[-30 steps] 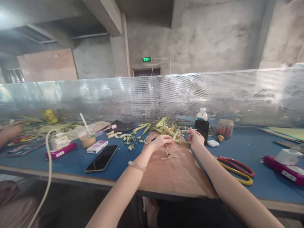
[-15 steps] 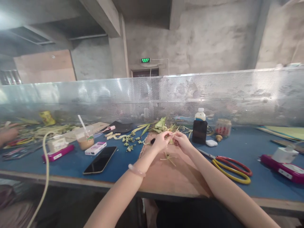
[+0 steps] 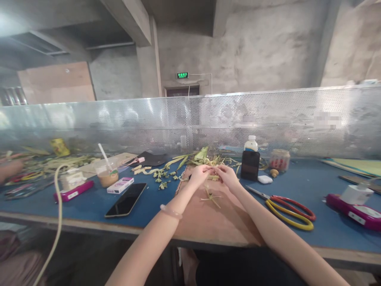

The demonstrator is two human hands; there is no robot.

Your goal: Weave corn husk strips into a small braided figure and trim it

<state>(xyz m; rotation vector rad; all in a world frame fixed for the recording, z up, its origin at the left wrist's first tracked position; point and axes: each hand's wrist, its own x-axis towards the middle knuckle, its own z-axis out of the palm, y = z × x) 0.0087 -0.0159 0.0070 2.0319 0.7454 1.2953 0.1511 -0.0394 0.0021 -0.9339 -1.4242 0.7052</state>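
My left hand (image 3: 201, 176) and my right hand (image 3: 228, 176) meet fingertip to fingertip over the far part of a brown board (image 3: 217, 222). Both are closed in a pinch; what lies between the fingers is too small to make out. Just nearer to me on the board rests a small knotted plant piece (image 3: 210, 195) with thin ends spreading outward. Behind my hands is a heap of pale-green leaf strips (image 3: 202, 155). Several small green knotted pieces (image 3: 162, 175) lie scattered on the blue tabletop to the left of the board.
Scissors (image 3: 287, 210) with red and yellow handles lie right of the board, near a black upright object (image 3: 250, 165), a bottle (image 3: 251, 143) and a jar (image 3: 279, 159). Left are a phone (image 3: 126, 200), a small box (image 3: 120, 185) and a drink cup (image 3: 107, 174). A co-worker's hand (image 3: 12, 170) shows far left.
My fingers have shifted slightly, and my right hand has turned a little, its fingertips staying close to the left ones. The pieces on the board and table have not moved.
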